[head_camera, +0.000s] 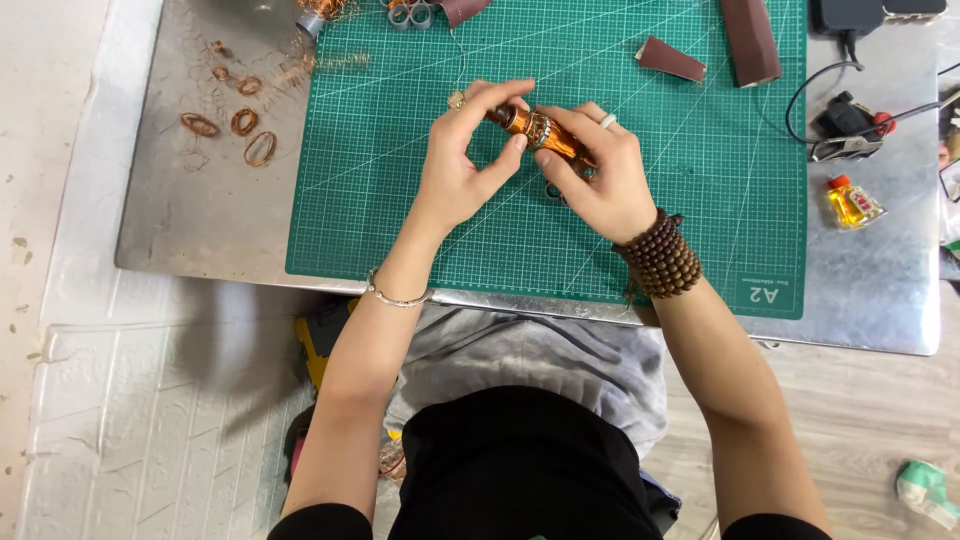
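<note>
Seen from above, a metal table (200, 220) is being used as a workbench. At its left, several small loops of copper wire (232, 122) are lying off the green cutting mat (400, 220), apparently set aside out of the working area.

Over the middle of the mat, a small cylinder wound with copper wire (540, 130) is being held just above the surface, tilted, between both hands. The left hand (465, 160) is pinching its upper left end with thumb and fingertips, and a thin bangle is being worn on that wrist. The right hand (600, 175) is cupped around the cylinder's lower right end, fingers curled to steady it; a ring and a stack of brown bead bracelets (662, 255) are being worn.

Further right, pieces of brown sandpaper (672, 60) are lying near the mat's top edge. Past the mat, a black clip with cables (845, 128) and a small yellow bottle (852, 203) are resting well apart from the hands.
</note>
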